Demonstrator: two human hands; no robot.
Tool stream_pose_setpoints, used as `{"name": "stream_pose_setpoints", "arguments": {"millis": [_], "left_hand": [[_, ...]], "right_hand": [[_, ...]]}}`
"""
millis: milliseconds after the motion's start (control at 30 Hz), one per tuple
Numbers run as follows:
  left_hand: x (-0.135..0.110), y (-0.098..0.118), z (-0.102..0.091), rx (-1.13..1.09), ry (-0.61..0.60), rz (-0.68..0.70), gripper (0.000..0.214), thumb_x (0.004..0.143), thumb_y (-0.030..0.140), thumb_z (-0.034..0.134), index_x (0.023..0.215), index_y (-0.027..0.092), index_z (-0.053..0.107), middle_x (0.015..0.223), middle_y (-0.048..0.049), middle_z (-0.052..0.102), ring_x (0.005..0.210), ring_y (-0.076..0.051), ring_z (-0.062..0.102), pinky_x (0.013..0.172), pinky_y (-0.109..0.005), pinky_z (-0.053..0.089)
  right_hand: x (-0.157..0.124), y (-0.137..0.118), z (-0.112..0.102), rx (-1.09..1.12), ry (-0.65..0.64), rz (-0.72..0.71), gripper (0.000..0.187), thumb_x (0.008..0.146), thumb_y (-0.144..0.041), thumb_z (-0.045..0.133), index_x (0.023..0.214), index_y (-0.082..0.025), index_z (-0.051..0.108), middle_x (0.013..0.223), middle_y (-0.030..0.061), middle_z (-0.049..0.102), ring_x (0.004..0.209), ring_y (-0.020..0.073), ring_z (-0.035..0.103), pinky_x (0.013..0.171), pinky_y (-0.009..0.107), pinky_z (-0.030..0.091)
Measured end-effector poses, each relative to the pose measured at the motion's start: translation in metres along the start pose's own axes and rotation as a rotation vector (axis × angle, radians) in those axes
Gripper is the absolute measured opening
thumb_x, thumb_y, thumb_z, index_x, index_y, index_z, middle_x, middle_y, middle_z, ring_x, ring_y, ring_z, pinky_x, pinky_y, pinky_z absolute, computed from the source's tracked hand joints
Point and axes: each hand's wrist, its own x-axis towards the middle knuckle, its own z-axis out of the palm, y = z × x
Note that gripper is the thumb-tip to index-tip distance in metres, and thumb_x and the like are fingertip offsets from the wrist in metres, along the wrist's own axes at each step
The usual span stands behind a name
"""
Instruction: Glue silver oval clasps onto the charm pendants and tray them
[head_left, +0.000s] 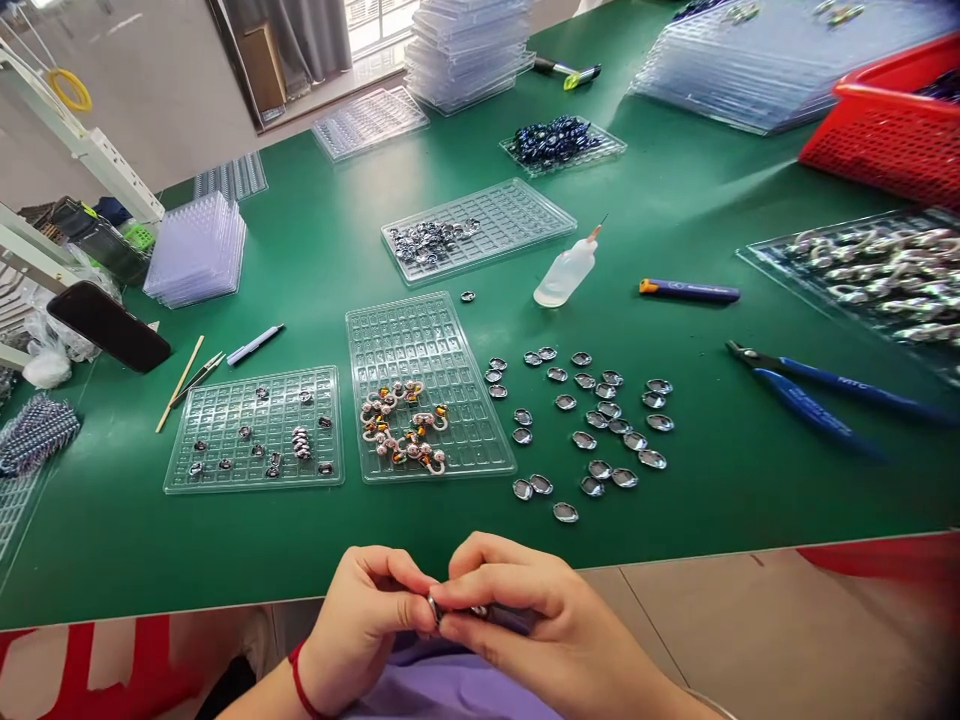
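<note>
Table [712,480], green, fills most of the view. A red basket [885,130] stands at its far right and a stack of clear trays [465,50] at the far edge. Nearer lie three flat trays: one with metal bits [517,215], a middle tray [427,330] with beaded pieces, and a left tray [225,425] with a few small parts.

Both hands are below the near table edge, meeting over the lap. The left hand [360,615] pinches a small metal piece [433,607] at its fingertips. The right hand [540,630] is closed around a dark tool [502,618], its tip at the piece.

Blue pliers [825,395] lie right, well apart from a glue bottle [566,275]. Oval caps [592,430] are scattered just beside the middle tray.
</note>
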Motion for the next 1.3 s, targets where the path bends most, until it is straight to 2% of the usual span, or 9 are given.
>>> {"name": "stream_pose_setpoints", "arguments": {"millis": [167, 333, 433, 567, 800, 967, 1067, 1167, 1300], "left_hand": [[-0.002, 0.001, 0.002, 0.052, 0.015, 0.018, 0.024, 0.043, 0.015, 0.095, 0.056, 0.015, 0.075, 0.054, -0.0013, 0.072, 0.046, -0.007, 0.061, 0.048, -0.015, 0.046], [-0.005, 0.004, 0.007, 0.047, 0.038, 0.070, 0.024, 0.052, 0.022, 0.093, 0.070, 0.015, 0.079, 0.068, -0.0045, 0.077, 0.057, -0.009, 0.065, 0.058, -0.018, 0.052], [-0.006, 0.005, 0.009, 0.004, 0.061, 0.067, 0.030, 0.053, 0.024, 0.093, 0.078, 0.017, 0.080, 0.071, -0.0035, 0.077, 0.058, -0.010, 0.066, 0.058, -0.018, 0.053], [-0.007, 0.005, 0.006, 0.013, 0.073, 0.071, 0.028, 0.056, 0.025, 0.092, 0.079, 0.018, 0.080, 0.069, -0.0020, 0.077, 0.056, -0.010, 0.067, 0.058, -0.018, 0.054], [-0.007, 0.002, -0.001, 0.136, 0.052, 0.149, 0.027, 0.057, 0.021, 0.091, 0.082, 0.019, 0.080, 0.073, -0.0030, 0.079, 0.060, -0.010, 0.069, 0.059, -0.016, 0.053], [-0.007, 0.004, 0.000, 0.188, 0.027, 0.171, 0.021, 0.060, 0.024, 0.090, 0.079, 0.020, 0.081, 0.072, -0.0039, 0.080, 0.061, -0.012, 0.070, 0.060, -0.018, 0.054], [-0.007, 0.006, 0.001, 0.244, 0.042, 0.204, 0.021, 0.058, 0.024, 0.090, 0.076, 0.019, 0.081, 0.073, -0.0054, 0.080, 0.063, -0.014, 0.071, 0.063, -0.021, 0.055], [-0.008, 0.006, 0.000, 0.254, 0.047, 0.217, 0.021, 0.055, 0.023, 0.091, 0.073, 0.019, 0.081, 0.071, -0.0050, 0.079, 0.062, -0.015, 0.070, 0.063, -0.023, 0.056], [-0.008, 0.004, -0.002, 0.233, 0.027, 0.194, 0.021, 0.057, 0.022, 0.091, 0.075, 0.019, 0.081, 0.073, -0.0046, 0.079, 0.063, -0.014, 0.070, 0.063, -0.021, 0.055]], "right_hand": [[0.001, 0.004, -0.002, 0.009, 0.002, 0.009, 0.008, 0.077, -0.018, 0.074, 0.077, -0.025, 0.078, 0.071, 0.0003, 0.061, 0.060, 0.0089, 0.059, 0.053, 0.014, 0.048], [0.003, 0.004, -0.004, -0.080, 0.112, -0.167, 0.019, 0.081, -0.016, 0.069, 0.095, -0.028, 0.074, 0.081, 0.0001, 0.060, 0.069, 0.0101, 0.061, 0.061, 0.015, 0.053], [0.002, 0.005, -0.004, -0.148, 0.162, -0.214, 0.020, 0.082, -0.015, 0.067, 0.098, -0.026, 0.068, 0.087, 0.0007, 0.061, 0.075, 0.0111, 0.062, 0.065, 0.017, 0.054], [0.001, 0.009, -0.002, -0.176, 0.121, -0.245, 0.015, 0.087, -0.012, 0.060, 0.096, -0.024, 0.065, 0.086, 0.0015, 0.059, 0.075, 0.0118, 0.062, 0.065, 0.019, 0.054], [0.000, 0.008, -0.001, -0.190, 0.105, -0.311, 0.029, 0.089, -0.007, 0.054, 0.105, -0.028, 0.067, 0.087, 0.0026, 0.057, 0.076, 0.0124, 0.060, 0.064, 0.020, 0.053], [0.001, 0.005, 0.000, -0.081, 0.062, -0.248, 0.023, 0.092, -0.014, 0.053, 0.101, -0.027, 0.069, 0.085, 0.0033, 0.056, 0.075, 0.0126, 0.059, 0.062, 0.020, 0.053], [0.002, 0.006, 0.002, 0.008, 0.060, -0.099, 0.012, 0.091, -0.025, 0.057, 0.087, -0.022, 0.068, 0.081, 0.0027, 0.055, 0.071, 0.0124, 0.058, 0.060, 0.020, 0.052], [0.003, 0.007, 0.004, 0.063, 0.084, 0.011, 0.018, 0.089, -0.032, 0.060, 0.077, -0.019, 0.061, 0.077, 0.0014, 0.053, 0.065, 0.0115, 0.054, 0.056, 0.020, 0.049], [0.002, 0.008, 0.007, 0.051, 0.095, -0.007, 0.015, 0.089, -0.028, 0.059, 0.077, -0.020, 0.060, 0.076, 0.0010, 0.052, 0.063, 0.0110, 0.053, 0.054, 0.019, 0.047]]}}
